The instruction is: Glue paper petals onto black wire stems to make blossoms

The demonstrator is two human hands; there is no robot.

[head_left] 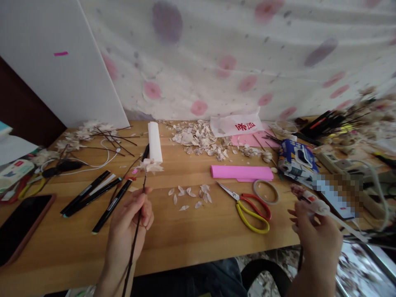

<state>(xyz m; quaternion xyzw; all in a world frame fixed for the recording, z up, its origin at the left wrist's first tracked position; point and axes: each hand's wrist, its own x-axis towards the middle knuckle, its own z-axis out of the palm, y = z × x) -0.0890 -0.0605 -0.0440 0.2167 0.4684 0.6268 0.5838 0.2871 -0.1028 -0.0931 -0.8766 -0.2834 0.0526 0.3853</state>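
Note:
My left hand [131, 225] is closed round a thin dark stem [136, 235] that stands upright, with a small white paper flower [150, 166] at its top. My right hand [314, 229] is at the table's right front edge, fingers curled on a glue gun [305, 196] whose tip points up and left; its thumb has a white wrap. Several loose white petals [190, 197] lie on the wooden table [192, 235] between the two hands. Yellow-and-red scissors [249, 206] lie just left of my right hand.
A pink folded paper strip [241, 172], a tape ring [266, 192], a white roll [154, 141], a petal heap [201, 140], several black pens [93, 194], a phone [21, 225] at left, and finished flower stems [93, 136] at back left. Cluttered boxes and cables crowd the right.

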